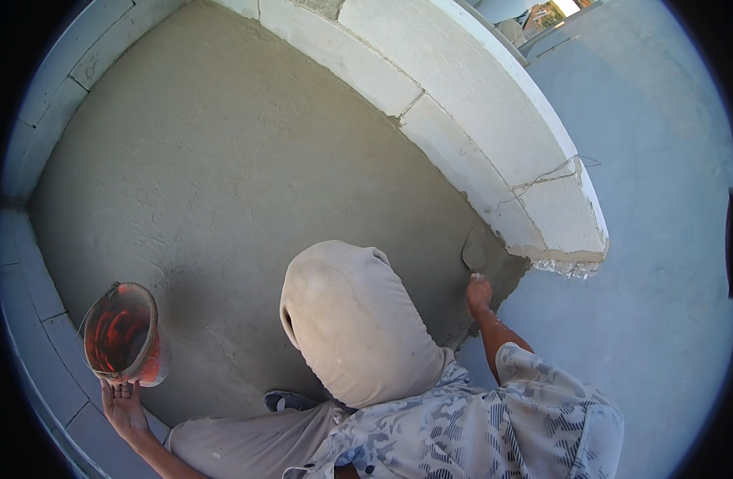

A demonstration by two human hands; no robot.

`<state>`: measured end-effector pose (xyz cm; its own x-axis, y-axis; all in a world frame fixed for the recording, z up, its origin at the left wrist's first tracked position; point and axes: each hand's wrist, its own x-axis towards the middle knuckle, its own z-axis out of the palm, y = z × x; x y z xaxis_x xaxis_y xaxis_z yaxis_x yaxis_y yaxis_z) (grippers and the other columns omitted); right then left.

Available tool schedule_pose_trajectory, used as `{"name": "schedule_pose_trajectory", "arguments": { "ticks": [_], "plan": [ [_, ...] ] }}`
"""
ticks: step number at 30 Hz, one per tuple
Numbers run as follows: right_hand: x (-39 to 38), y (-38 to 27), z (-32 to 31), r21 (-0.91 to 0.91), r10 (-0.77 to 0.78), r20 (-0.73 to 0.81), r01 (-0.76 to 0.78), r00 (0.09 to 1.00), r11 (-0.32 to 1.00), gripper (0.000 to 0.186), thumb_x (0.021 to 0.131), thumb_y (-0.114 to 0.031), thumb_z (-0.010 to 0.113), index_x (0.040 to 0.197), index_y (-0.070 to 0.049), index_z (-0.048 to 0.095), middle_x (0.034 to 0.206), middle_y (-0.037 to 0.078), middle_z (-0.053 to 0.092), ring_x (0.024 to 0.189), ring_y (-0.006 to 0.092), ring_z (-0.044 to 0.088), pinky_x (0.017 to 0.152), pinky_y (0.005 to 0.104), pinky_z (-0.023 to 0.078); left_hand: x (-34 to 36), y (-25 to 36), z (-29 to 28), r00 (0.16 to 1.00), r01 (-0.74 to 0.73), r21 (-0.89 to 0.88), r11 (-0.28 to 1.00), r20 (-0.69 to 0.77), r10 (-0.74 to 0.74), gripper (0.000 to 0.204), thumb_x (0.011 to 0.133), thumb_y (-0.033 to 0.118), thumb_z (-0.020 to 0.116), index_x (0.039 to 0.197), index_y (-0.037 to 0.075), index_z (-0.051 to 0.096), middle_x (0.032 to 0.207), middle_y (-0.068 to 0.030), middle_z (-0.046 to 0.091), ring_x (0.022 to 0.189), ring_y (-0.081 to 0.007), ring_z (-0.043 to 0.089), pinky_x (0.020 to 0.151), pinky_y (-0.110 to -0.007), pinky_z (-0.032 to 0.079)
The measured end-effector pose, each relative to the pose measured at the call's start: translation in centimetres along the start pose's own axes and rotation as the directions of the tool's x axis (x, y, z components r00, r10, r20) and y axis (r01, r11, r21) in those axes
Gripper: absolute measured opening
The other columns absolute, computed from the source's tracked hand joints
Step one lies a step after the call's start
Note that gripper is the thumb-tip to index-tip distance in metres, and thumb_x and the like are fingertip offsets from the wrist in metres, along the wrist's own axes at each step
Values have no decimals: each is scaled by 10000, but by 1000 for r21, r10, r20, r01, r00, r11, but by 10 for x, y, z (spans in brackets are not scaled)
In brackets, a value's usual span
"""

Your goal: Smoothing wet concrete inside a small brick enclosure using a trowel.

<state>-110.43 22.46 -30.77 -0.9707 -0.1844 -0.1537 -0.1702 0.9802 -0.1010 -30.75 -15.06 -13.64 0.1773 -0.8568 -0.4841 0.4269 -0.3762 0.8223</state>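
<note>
Seemingly mostly spread, mortar [223, 160] is being worked beside white wall [470, 96], ragged edge [511, 281] left unfinished. Trowel [473, 251] is being gripped by right hand [480, 296]; bucket [123, 329], well left of wall, is being touched by left hand [125, 410], grip unclear.

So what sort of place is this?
Most likely a building site, partway through construction: bare pale block walls, a grey layer that looks like fresh mortar spread between them, and a trowel in the right hand.
</note>
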Motion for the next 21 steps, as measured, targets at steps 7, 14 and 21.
{"name": "schedule_pose_trajectory", "arguments": {
  "ticks": [7, 14, 21],
  "plan": [
    [-74, -158, 7, 607, 59, 432, -339, 900, 718, 326, 995, -308, 506, 962, 14, 540, 787, 152, 606, 615, 295, 588, 606, 430, 506, -1, -2, 13, 998, 20, -31, 999, -53, -22, 273, 1034, 224, 514, 1213, 31, 588, 1088, -84, 676, 1010, -202, 651, 949, -483, 498],
    [-139, -328, 72, 468, -787, 594, 724, 167, 507, 335, 997, -333, 523, 1074, -12, 573, 895, 194, 678, 898, 378, 662, 823, 500, 519, -16, -2, 21, 993, 9, -84, 996, -113, -18, 247, 1022, 216, 537, 1182, 43, 609, 1062, -75, 688, 956, -189, 666, 961, -474, 486],
    [-39, -427, 18, 105, -767, 317, 783, 558, 613, 377, 1004, -347, 513, 1158, -10, 582, 972, 236, 691, 952, 440, 663, 850, 540, 512, -36, -8, 51, 988, -26, -53, 998, -156, 18, 261, 998, 220, 581, 1180, 36, 621, 1026, -79, 705, 885, -191, 680, 928, -452, 498]
  ]
}}
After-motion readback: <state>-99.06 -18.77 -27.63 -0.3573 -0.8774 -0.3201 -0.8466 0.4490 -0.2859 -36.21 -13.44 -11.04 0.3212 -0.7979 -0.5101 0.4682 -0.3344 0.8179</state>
